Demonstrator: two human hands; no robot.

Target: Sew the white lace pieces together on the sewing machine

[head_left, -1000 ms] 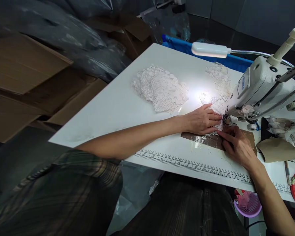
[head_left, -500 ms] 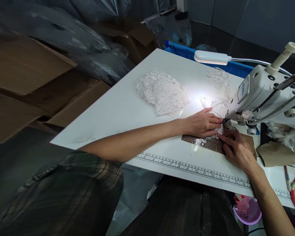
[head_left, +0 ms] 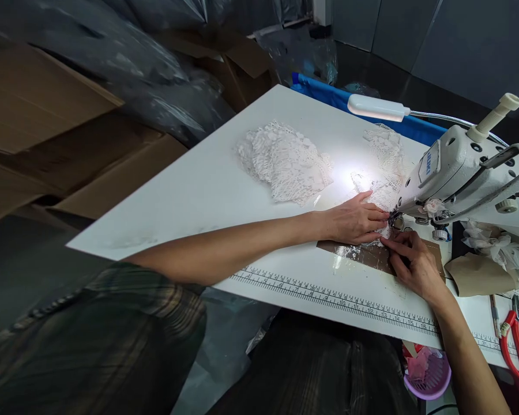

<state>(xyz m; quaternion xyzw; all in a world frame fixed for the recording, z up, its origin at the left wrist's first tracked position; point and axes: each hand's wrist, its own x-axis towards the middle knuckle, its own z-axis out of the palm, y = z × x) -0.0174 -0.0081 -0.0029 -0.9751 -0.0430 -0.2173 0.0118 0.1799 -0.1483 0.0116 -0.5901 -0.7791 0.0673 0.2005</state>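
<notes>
A strip of white lace [head_left: 381, 190] runs beneath the needle area of a white sewing machine [head_left: 454, 164]. My left hand [head_left: 355, 220] lies flat on the lace just left of the presser foot, its fingers stretched toward the needle. Close in front of the foot, my right hand [head_left: 415, 262] has thumb and forefinger pinched at the lace's near edge; its other fingers are curled under. The fingertips partly hide the lace there. Apart from this, a heap of white lace [head_left: 288, 164] rests on the table [head_left: 190, 202] to the left.
A lamp [head_left: 378, 108] lights the sewing area. A printed ruler [head_left: 341, 301] follows the table's front edge. Red-handled pliers [head_left: 514, 346] and brown paper [head_left: 480, 275] lie at right. A purple basket [head_left: 430, 383] sits below the edge; cardboard boxes [head_left: 112, 155] stand at left.
The view has shifted slightly, so the machine head and tools appear a little further left. Both hands keep their places on the lace by the presser foot.
</notes>
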